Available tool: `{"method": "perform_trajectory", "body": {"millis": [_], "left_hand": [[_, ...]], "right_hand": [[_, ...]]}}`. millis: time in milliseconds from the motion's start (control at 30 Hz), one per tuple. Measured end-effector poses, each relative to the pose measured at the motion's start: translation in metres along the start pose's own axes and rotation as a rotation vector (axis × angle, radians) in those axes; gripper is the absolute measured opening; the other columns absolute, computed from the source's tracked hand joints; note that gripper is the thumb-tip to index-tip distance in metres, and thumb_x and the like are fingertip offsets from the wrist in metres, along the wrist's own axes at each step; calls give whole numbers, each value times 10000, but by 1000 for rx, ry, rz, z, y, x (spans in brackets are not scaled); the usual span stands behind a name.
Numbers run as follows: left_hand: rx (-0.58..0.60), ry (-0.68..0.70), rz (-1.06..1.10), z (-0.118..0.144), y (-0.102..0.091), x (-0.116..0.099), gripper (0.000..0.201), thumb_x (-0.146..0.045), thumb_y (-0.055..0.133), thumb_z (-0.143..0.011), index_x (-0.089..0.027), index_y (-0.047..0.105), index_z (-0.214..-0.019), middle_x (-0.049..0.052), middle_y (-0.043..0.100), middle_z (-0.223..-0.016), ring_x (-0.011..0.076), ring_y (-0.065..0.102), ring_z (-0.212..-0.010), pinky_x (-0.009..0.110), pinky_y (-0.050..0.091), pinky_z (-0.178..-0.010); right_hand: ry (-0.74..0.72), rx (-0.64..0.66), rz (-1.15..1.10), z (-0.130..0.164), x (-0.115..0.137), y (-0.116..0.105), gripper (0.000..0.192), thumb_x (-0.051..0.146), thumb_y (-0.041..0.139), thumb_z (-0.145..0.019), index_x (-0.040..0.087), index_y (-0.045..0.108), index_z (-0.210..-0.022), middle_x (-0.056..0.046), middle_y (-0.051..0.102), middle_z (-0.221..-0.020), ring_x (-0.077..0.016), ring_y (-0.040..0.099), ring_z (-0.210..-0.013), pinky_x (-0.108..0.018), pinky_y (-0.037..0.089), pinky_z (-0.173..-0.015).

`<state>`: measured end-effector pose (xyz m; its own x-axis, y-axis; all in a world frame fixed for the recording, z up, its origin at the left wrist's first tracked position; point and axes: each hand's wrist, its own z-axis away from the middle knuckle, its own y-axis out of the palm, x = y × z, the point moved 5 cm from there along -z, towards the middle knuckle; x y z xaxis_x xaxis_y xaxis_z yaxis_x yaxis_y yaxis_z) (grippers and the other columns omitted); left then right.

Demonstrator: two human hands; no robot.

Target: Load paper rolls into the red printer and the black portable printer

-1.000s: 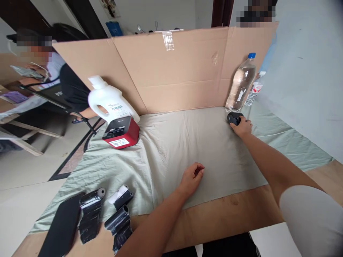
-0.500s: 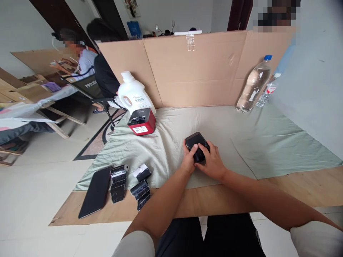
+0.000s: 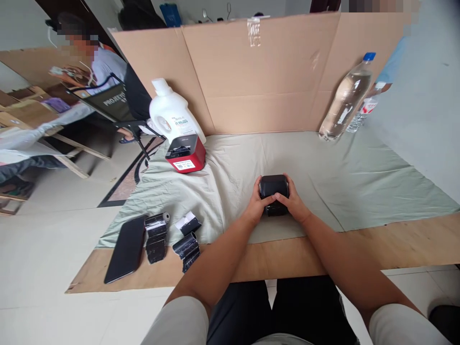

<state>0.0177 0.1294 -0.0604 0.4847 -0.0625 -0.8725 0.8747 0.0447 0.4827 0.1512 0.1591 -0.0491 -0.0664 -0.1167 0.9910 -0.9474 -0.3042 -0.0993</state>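
Note:
Between both hands is a small black boxy device (image 3: pixel 273 185) with rounded corners, which looks like a portable receipt printer. My left hand (image 3: pixel 256 205) wraps its left side and my right hand (image 3: pixel 295 203) its right side. Both thumbs lie across the near part of the device and meet near its middle. The fingers behind its sides are partly hidden. Left of my forearm lie a roll of black-printed paper (image 3: pixel 156 235), a second black-printed roll (image 3: pixel 187 248) and a short white-and-black piece (image 3: pixel 188 223). A flat black tablet-like slab (image 3: pixel 125 249) rests beside them.
A red-and-black receipt printer (image 3: pixel 186 153) stands before a white jug (image 3: pixel 177 115). Behind the cloth-covered table (image 3: pixel 251 153) rises a cardboard panel (image 3: pixel 266 81). A large water bottle (image 3: pixel 347 100) and a smaller bottle (image 3: pixel 362 112) stand back right. Another person (image 3: pixel 104 67) sits far left.
The device has turned to face me squarely and sits slightly further right. My right fingers have moved from its top to its right side. The view has tilted down a little.

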Motion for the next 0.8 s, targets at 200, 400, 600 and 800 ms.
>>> {"method": "perform_trajectory", "body": {"millis": [200, 400, 600, 800], "left_hand": [[5, -96, 64, -7, -8, 1, 808, -288, 679, -711, -282, 403, -1470, 42, 701, -1113, 241, 678, -952, 430, 527, -920], [0, -150, -48, -10, -14, -1, 728, -249, 630, -721, -273, 446, -1425, -57, 598, -682, 122, 585, -568, 280, 499, -633], [104, -129, -67, -9, -9, -4, 774, -323, 711, -737, -258, 382, -1435, -66, 594, -717, 99, 599, -592, 255, 504, -635], [53, -133, -89, -11, -11, -3, 719, -315, 715, -744, -268, 418, -1397, -102, 496, -619, 77, 538, -521, 222, 474, -591]], "right_hand": [[63, 116, -86, -2, -2, -8, 1056, 586, 735, -730, 275, 158, -1558, -127, 436, -1520, -273, 479, -1369, -492, 392, -1158], [159, 140, -246, -4, -4, -14, 1014, 485, 796, -673, 290, 267, -1517, -118, 478, -1498, -299, 516, -1329, -502, 441, -1111], [250, 153, -351, -3, -6, -18, 1001, 437, 837, -637, 316, 325, -1489, -96, 494, -1488, -305, 497, -1339, -502, 417, -1125], [181, 207, -372, -3, -4, -17, 1013, 393, 840, -598, 343, 358, -1487, -63, 522, -1461, -310, 494, -1329, -517, 379, -1138]]}}
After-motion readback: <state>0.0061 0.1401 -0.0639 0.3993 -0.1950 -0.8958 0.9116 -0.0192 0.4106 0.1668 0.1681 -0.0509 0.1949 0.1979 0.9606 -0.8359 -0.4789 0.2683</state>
